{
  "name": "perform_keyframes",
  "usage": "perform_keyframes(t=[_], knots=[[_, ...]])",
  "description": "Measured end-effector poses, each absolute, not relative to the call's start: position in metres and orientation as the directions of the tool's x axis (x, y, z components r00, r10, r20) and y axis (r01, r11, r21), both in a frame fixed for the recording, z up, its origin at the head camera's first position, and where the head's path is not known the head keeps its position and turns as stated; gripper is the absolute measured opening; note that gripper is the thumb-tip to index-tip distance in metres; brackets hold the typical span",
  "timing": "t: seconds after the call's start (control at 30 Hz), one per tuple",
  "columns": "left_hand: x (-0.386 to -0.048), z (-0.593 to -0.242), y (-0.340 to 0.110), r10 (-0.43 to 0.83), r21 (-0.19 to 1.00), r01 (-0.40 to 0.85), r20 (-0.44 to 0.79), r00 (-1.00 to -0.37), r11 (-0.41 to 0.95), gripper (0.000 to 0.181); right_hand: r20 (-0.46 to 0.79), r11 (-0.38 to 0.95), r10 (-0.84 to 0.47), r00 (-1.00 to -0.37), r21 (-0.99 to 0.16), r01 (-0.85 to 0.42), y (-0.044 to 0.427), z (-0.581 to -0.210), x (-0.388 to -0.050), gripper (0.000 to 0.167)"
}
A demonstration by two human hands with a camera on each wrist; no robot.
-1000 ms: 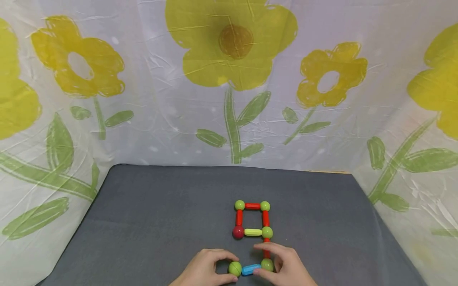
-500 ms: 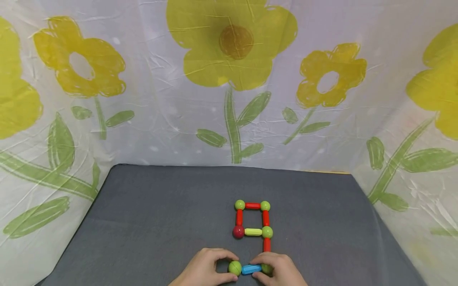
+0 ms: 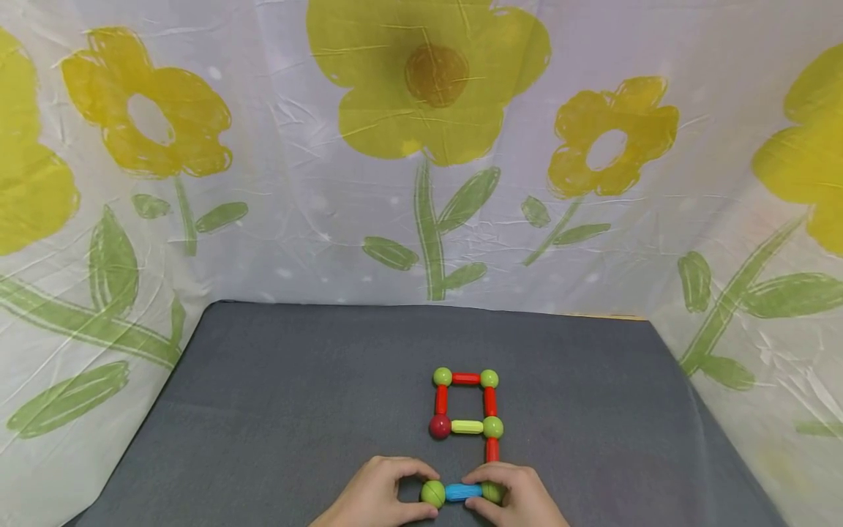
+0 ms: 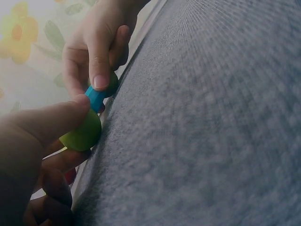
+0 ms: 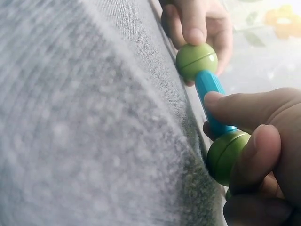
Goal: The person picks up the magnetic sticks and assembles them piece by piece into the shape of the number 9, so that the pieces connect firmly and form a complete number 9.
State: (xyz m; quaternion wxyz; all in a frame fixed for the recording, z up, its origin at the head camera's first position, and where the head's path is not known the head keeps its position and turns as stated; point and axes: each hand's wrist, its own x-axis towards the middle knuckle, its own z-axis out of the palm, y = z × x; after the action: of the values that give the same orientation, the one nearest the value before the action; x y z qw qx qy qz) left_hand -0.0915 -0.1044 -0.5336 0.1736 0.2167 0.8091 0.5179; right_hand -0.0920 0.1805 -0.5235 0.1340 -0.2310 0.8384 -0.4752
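Between thumb and index finger, my left hand (image 3: 378, 494) pinches a green ball (image 3: 433, 494) near the front edge of the head view. A blue magnetic rod (image 3: 464, 492) runs from that ball to another green ball (image 3: 492, 491), which is partly covered by my right hand (image 3: 520, 494). In the right wrist view, the right thumb lies on the blue rod (image 5: 211, 101), and a curled finger is beside the nearer green ball (image 5: 228, 157). The left wrist view shows the left thumb on its green ball (image 4: 83, 134) and the right hand (image 4: 96, 42) beyond.
Farther back, red rods (image 3: 466, 378), a yellow-green rod (image 3: 467, 427), green balls (image 3: 489, 378) and a dark red ball (image 3: 440, 426) form a square. A red rod (image 3: 492, 449) extends from its near right corner toward my right hand. Grey cloth (image 3: 276, 410) covers the table; a flowered curtain (image 3: 296, 219) surrounds it.
My right hand has moved closer and slightly left, with its index finger coming down to the blue rod. That rod, slightly tilted before, now lies nearly level between the balls. My left hand stays put.
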Motion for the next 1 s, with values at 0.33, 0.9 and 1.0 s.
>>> perform_keyframes(t=[0.33, 0.9, 1.0], knots=[[-0.092, -0.527, -0.106, 0.543, 0.866, 0.200, -0.095, -0.834, 0.458, 0.041, 0.003, 0.472, -0.466, -0.885, -0.845, -0.251, 0.189, -0.513, -0.090, 0.030], [-0.101, -0.517, -0.108, 0.543, 0.790, 0.351, 0.027, -0.839, 0.503, 0.026, -0.053, 0.633, -0.364, -0.930, -0.746, -0.205, 0.207, -0.513, -0.118, 0.073], [-0.100, -0.517, -0.107, 0.552, 0.790, 0.347, 0.013, -0.834, 0.506, 0.026, -0.104, 0.616, -0.388, -0.916, -0.768, -0.174, 0.212, -0.512, -0.114, 0.080]])
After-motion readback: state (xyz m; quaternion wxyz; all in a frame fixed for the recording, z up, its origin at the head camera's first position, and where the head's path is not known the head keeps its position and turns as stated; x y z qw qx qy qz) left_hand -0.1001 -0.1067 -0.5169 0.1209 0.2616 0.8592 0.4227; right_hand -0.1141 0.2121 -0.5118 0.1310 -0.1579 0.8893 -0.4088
